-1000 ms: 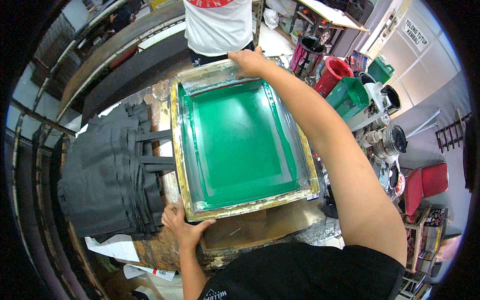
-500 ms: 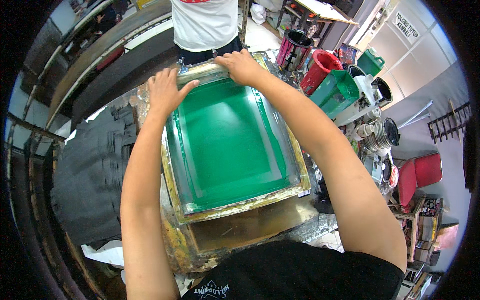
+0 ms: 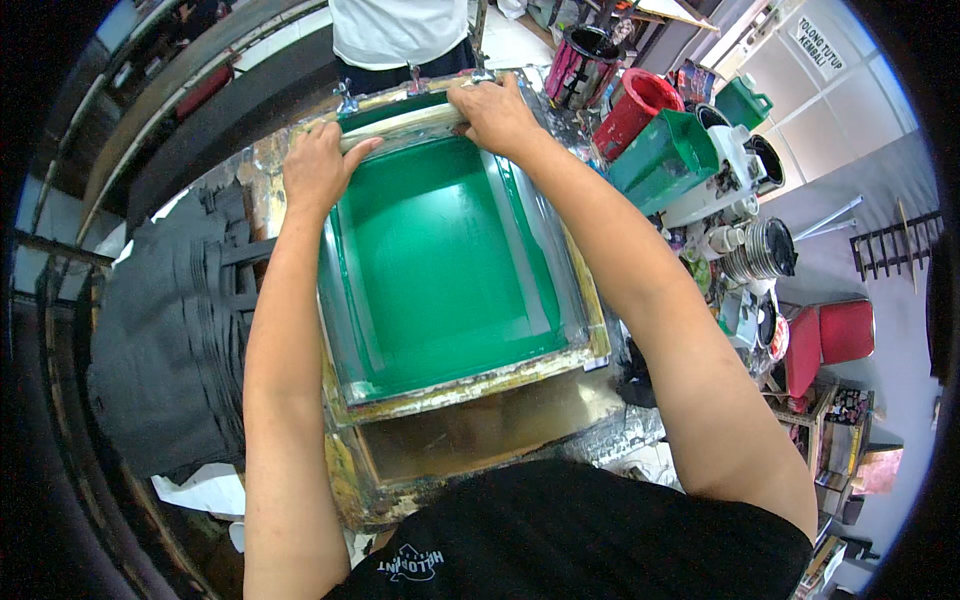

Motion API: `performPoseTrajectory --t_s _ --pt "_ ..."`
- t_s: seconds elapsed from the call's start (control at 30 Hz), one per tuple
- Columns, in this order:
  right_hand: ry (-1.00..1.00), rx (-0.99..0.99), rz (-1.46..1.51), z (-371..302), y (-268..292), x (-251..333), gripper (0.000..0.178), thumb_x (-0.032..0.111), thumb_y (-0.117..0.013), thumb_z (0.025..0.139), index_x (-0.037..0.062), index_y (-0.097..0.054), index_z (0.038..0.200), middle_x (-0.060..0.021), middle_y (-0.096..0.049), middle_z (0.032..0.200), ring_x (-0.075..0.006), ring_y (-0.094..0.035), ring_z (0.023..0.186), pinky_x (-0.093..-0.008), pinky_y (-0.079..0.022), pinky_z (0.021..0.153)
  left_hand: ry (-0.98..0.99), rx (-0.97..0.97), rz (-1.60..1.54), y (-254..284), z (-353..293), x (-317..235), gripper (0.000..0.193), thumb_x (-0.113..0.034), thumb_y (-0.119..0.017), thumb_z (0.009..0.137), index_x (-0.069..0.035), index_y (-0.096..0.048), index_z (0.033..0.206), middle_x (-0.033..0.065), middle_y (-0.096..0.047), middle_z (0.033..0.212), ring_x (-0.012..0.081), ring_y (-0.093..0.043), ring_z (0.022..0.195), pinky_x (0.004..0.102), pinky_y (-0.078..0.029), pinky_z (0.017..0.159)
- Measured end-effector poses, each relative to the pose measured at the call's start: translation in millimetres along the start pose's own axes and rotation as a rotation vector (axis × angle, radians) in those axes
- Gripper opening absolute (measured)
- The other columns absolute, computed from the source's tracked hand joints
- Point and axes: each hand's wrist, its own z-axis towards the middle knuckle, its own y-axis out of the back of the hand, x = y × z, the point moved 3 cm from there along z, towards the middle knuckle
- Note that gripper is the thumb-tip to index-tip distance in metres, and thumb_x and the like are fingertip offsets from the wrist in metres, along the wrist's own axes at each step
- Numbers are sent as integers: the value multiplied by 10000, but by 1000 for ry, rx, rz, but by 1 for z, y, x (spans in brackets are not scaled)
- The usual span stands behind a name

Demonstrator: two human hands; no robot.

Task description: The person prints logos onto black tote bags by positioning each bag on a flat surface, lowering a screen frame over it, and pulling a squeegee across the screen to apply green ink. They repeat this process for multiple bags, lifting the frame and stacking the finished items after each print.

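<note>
**Gripping a squeegee at the far end of a green screen**

Curled side by side, the left hand (image 3: 318, 165) and right hand (image 3: 497, 112) clasp a pale squeegee (image 3: 405, 122) across the far edge of the green-meshed screen frame (image 3: 445, 265), a two-handed grip likely meant to spread pressure evenly. The frame lies flat on a worn, stained press board (image 3: 480, 435). Black folded garments (image 3: 165, 340) are stacked left; red and green ink buckets (image 3: 650, 125) crowd the cluttered right; another person in a white shirt (image 3: 395, 30) stands opposite.

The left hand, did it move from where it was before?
Yes. The left hand went from the near edge of the green screen frame up to its far end, where it now grips the squeegee beside the right hand.
</note>
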Motion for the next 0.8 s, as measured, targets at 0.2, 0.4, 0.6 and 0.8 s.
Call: performPoseTrajectory --t_s 0.2,0.4,0.6,0.8 --pt "-23 81 26 -46 27 24 395 225 -823 813 118 -583 1108 -62 -725 1042 -305 -698 1029 -533 -409 932 -11 72 -6 30 -41 -20 683 -709 -642 891 -27 -660 874 132 -685 904 339 -677 855 460 -563 734" --pt "-31 136 36 -103 60 60 374 166 -787 815 113 -581 1123 -70 -713 1066 -303 -687 1052 -561 -406 958 -8 111 -11 74 -94 -46 685 -712 -670 866 -27 -656 845 114 -658 847 322 -658 794 437 -551 676" --pt "-37 167 62 -170 106 104 418 102 -777 768 118 -564 1127 -54 -676 1038 -288 -664 1023 -566 -405 1001 6 133 -82 124 -155 -76 634 -674 -725 826 -51 -610 807 127 -622 803 335 -645 773 445 -518 637" --pt "-57 207 77 -237 148 146 474 89 -805 717 108 -553 1119 -58 -626 999 -284 -630 1024 -541 -391 1032 -41 86 -138 173 -216 -105 627 -663 -761 787 -70 -562 747 108 -553 757 319 -569 691 448 -472 601"
